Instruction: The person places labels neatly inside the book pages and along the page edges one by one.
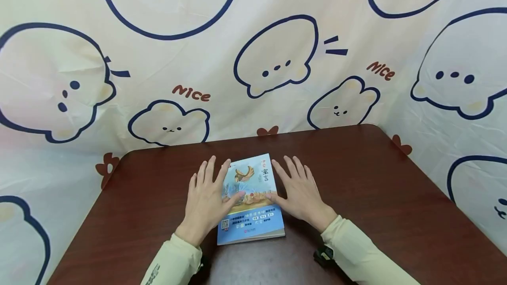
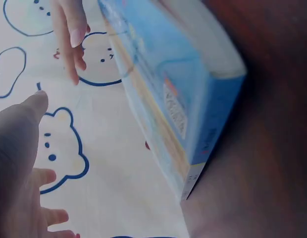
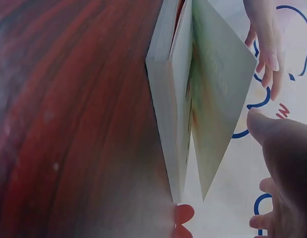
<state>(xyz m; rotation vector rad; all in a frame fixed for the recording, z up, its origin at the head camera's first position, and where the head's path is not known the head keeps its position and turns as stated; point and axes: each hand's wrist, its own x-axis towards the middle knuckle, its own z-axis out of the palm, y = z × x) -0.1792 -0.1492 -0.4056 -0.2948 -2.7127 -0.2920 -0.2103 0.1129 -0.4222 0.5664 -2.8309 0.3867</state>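
I have the blue, rectangular paper book (image 1: 253,208) lying on the reddish-brown, wood-grained table (image 1: 356,188), its front cover lifted slightly along the right side. I see the bare left hand (image 1: 207,199) and bare right hand (image 1: 300,195) hovering at its left and right, fingers spread, gripping nothing. Along the far edge I see cream cloth printed with navy cartoon outlines (image 1: 222,65).
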